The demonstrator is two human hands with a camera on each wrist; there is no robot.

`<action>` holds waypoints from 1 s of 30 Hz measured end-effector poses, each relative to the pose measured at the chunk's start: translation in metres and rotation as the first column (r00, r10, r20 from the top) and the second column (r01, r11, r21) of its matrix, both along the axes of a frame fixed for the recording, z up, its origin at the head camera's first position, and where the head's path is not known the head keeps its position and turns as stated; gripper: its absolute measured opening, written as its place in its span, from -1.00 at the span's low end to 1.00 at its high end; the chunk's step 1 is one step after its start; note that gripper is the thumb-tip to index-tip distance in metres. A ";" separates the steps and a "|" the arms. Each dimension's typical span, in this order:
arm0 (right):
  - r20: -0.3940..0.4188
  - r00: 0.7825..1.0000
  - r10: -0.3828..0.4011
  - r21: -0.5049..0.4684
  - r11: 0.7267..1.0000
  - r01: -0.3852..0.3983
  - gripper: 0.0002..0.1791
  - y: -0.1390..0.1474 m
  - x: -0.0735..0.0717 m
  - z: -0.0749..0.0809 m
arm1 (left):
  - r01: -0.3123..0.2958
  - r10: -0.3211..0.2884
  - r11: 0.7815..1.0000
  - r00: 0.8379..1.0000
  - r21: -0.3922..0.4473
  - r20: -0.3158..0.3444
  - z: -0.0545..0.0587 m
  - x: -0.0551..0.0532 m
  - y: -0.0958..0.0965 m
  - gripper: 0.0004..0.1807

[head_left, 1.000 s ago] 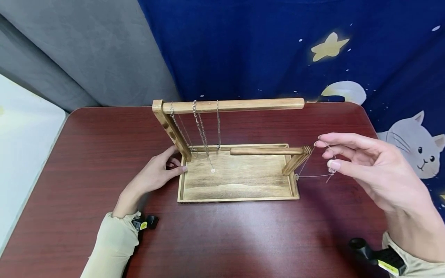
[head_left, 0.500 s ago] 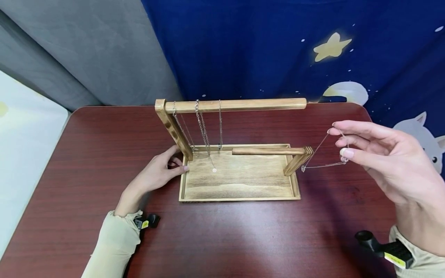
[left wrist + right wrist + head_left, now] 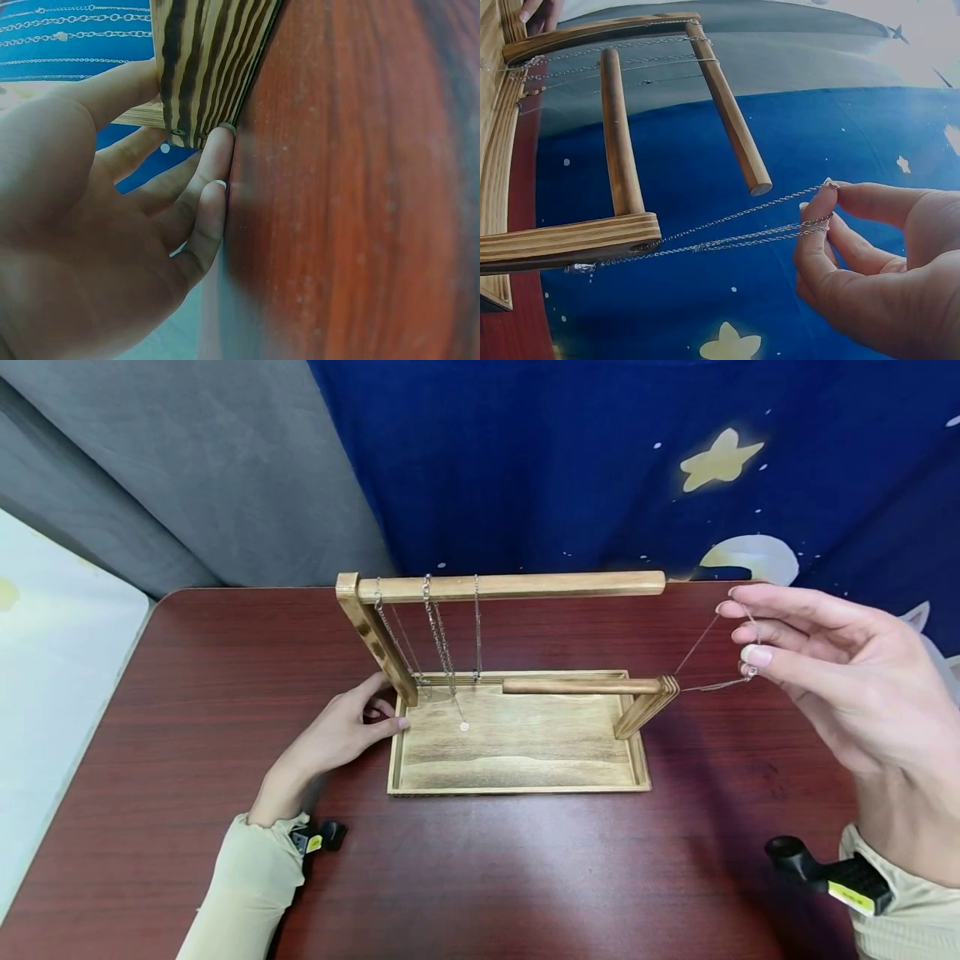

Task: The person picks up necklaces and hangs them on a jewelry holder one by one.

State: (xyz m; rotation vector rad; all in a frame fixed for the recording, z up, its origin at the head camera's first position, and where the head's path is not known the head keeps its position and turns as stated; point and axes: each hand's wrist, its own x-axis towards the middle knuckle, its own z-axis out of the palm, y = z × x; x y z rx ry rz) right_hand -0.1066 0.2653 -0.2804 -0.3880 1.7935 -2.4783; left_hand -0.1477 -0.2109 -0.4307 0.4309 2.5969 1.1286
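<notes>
A wooden jewelry stand with a shallow tray base, a tall rear bar and a lower front bar is on the table. My left hand grips its left end, thumb on the tray rim; in the left wrist view, fingers touch the striped wood. My right hand holds a thin silver necklace in the air to the right of the stand, the chain spread between index finger and thumb. The necklace's lower end, with a shiny piece, hangs partly behind the right post.
Several silver chains hang from the left part of the tall bar, one with a small round pendant over the tray. The lower bar points left. A blue curtain hangs behind the table.
My right hand has risen and moved slightly right, lifting the necklace so its lower end is higher, near the right post's top. My left hand stays at the stand.
</notes>
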 end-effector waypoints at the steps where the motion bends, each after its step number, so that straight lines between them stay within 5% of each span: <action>1: 0.004 1.000 -0.002 -0.003 1.000 0.002 -0.41 -0.001 -0.001 0.001 | 0.001 -0.001 1.000 1.000 0.002 0.000 0.000 0.000 0.000 -0.40; 9: 0.034 0.999 -0.023 -0.014 1.000 0.023 -0.41 -0.009 -0.012 0.009 | -0.003 0.003 1.000 1.000 0.001 -0.005 -0.001 0.000 0.001 -0.40; 18: 0.003 0.999 0.053 -0.112 0.992 -0.052 -0.42 -0.017 -0.024 0.011 | -0.001 0.001 1.000 1.000 -0.004 -0.006 -0.001 0.000 0.001 -0.43; 30: 0.059 0.997 0.045 -0.029 0.999 -0.043 -0.42 -0.031 -0.035 0.021 | -0.008 0.008 1.000 1.000 0.002 0.001 0.000 0.000 0.000 -0.40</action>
